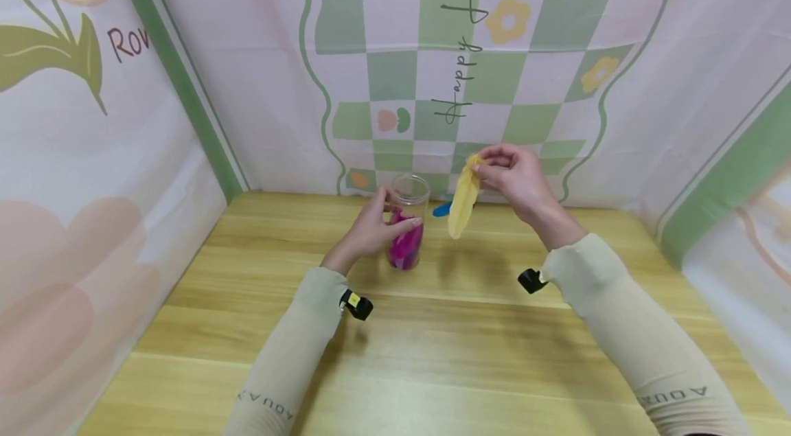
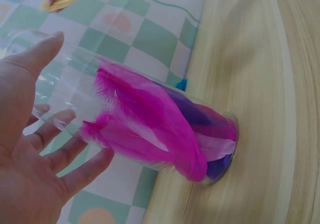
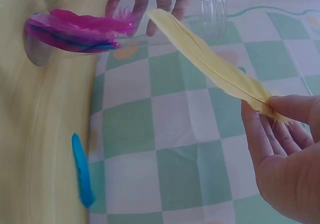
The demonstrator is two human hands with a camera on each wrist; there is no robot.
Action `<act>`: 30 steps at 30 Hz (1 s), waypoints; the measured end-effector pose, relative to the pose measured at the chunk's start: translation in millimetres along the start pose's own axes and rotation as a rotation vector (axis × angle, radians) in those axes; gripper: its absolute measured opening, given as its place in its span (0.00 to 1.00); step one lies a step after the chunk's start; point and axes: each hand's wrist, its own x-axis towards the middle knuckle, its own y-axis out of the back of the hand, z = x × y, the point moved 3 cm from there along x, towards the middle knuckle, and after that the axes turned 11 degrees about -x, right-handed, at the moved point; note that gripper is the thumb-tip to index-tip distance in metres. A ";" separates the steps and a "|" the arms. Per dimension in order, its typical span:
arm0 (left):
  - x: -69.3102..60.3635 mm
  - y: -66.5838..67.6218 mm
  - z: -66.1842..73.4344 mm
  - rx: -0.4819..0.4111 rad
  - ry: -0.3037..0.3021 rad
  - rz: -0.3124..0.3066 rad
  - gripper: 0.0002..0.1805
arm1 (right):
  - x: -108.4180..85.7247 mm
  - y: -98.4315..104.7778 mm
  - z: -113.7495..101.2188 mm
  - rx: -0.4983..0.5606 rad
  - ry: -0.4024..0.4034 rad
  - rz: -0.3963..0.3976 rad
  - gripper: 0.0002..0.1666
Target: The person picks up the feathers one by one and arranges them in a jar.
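Observation:
A clear jar (image 1: 410, 197) with an open top stands upright on the table. Inside it are several magenta feathers (image 2: 150, 114), with purple and pale pink ones among them. My left hand (image 1: 377, 226) holds the jar from its left side, thumb on one side and fingers on the other. To the right of the jar, my right hand (image 1: 516, 178) pinches a yellow feather (image 1: 463, 206) by its fluffy end between thumb and fingers. The feather's tip hangs downward, apart from the jar. A blue feather (image 3: 83, 171) lies on the table near the back, partly hidden in the head view by the yellow one.
The wooden table (image 1: 395, 353) reaches back to a checked green and white cloth wall (image 1: 445, 79). Printed cloth also hangs on the left and right sides. Small black cameras (image 1: 357, 305) sit at both wrists.

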 end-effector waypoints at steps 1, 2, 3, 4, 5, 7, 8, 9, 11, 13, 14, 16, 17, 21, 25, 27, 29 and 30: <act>0.0 0.1 -0.3 -0.002 0.000 -0.002 0.30 | -0.2 -0.5 -1.2 0.004 0.003 0.004 0.15; -0.3 0.1 -0.2 -0.004 0.000 -0.004 0.29 | -0.2 -0.9 -2.3 0.006 0.008 0.005 0.15; -0.4 0.2 -0.3 -0.006 0.001 -0.006 0.30 | -0.4 -1.5 -3.5 0.007 0.012 0.007 0.14; -0.7 0.2 -0.2 -0.008 0.002 -0.009 0.30 | -0.5 -2.1 -4.7 0.009 0.015 0.007 0.14; -0.9 0.2 0.1 -0.008 0.004 -0.010 0.30 | -0.4 -2.8 -5.7 0.012 0.018 0.006 0.14; -1.3 0.2 0.4 -0.007 0.006 -0.010 0.29 | -0.4 -4.1 -8.0 0.010 0.026 0.005 0.14; -1.5 0.2 0.5 -0.006 0.008 -0.010 0.29 | -0.5 -4.8 -9.2 0.010 0.031 0.005 0.14; -1.6 0.2 0.6 -0.003 0.009 -0.009 0.29 | -0.6 -5.6 -10.6 0.012 0.033 0.007 0.14; -1.9 0.1 0.5 0.000 0.013 -0.007 0.29 | -0.5 -6.7 -13.1 0.009 0.039 0.012 0.14; -2.2 0.2 0.3 0.000 0.014 -0.006 0.29 | -0.4 -7.4 -16.3 0.005 0.046 0.018 0.13; -2.1 0.2 0.2 -0.002 0.015 -0.007 0.29 | -0.3 -7.8 -18.1 0.006 0.049 0.021 0.13; -2.1 0.1 0.4 -0.006 0.014 -0.007 0.29 | 0.1 -7.8 -21.8 0.000 0.060 0.032 0.13; -2.1 0.2 0.3 -0.006 0.014 -0.007 0.29 | 0.3 -7.7 -23.9 -0.002 0.066 0.036 0.13; -1.9 0.3 0.5 -0.010 0.007 -0.009 0.29 | 1.6 -6.9 -31.4 0.009 0.089 0.066 0.12; -2.0 0.4 0.9 -0.011 0.003 -0.009 0.29 | 2.3 -7.1 -38.2 0.038 0.103 0.101 0.12; -2.3 0.2 1.3 -0.012 0.001 -0.009 0.28 | 2.8 -7.7 -41.1 0.061 0.111 0.123 0.11; -2.3 -0.2 1.9 -0.012 -0.004 -0.010 0.28 | 3.1 -8.1 -43.7 0.097 0.120 0.142 0.11; -2.3 -0.4 2.0 -0.012 -0.007 -0.010 0.27 | 3.2 -8.2 -45.0 0.112 0.126 0.153 0.11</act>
